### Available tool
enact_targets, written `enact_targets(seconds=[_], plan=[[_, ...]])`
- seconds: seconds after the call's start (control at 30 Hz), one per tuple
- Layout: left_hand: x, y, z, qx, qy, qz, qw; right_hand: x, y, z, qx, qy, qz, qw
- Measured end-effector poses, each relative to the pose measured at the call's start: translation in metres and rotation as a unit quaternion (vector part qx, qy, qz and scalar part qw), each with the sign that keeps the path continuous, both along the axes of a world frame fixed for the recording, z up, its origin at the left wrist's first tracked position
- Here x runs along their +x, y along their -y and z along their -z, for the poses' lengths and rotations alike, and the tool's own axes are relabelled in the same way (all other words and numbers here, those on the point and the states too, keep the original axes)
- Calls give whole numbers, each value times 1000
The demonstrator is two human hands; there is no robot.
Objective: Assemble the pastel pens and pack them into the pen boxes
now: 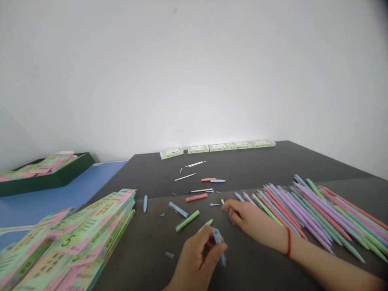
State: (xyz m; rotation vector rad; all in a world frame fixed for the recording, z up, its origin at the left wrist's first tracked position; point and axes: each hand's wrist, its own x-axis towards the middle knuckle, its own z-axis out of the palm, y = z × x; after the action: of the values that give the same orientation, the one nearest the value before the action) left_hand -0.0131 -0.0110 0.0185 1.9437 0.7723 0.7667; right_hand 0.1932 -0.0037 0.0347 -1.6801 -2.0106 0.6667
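My left hand is closed around a blue pen barrel, held tilted near the front of the dark table. Its open upper end shows above the fingers. A green pen tip piece lies just beyond this hand. My right hand, with a red cord at the wrist, reaches in from the right. Its fingertips are bent down at a small white piece; whether they grip it is hard to tell. Around them lie a green barrel, a blue barrel, a red barrel and a small blue part.
Many coloured pens are spread at the right. Stacked printed packets fill the left front. A green tray of packets stands on a blue surface. Flat boxes line the back edge; refills lie mid-table.
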Motion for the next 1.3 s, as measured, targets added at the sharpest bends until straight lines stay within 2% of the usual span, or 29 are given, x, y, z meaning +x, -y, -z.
enact_targets(seconds=[0.1,0.3,0.4,0.53,0.67,0.83,1.0,1.07,1.17,1.3], plan=[[2,2,5,84,-47,61,993,10,-14,3,52,91,28,994],[3,3,9,247,-31,126,960,-2,-35,6,81,225,-45,970],[4,2,13,333,-48,141,931,-11,-47,6,91,282,-66,953],[5,1,20,423,-103,160,886,-20,-52,9,92,297,-84,947],[6,3,22,451,-136,172,865,-21,-48,10,84,289,-95,949],[6,4,18,447,-135,163,869,-24,-45,2,88,244,-108,960],[5,6,12,446,-64,187,873,-66,-42,-9,73,148,-195,967],[5,6,11,448,-50,199,870,-90,-39,-9,64,122,-244,960],[3,6,16,450,-60,225,862,-119,-36,-5,88,163,-290,939],[2,4,26,432,-86,251,862,-135,-35,3,111,226,-338,907]])
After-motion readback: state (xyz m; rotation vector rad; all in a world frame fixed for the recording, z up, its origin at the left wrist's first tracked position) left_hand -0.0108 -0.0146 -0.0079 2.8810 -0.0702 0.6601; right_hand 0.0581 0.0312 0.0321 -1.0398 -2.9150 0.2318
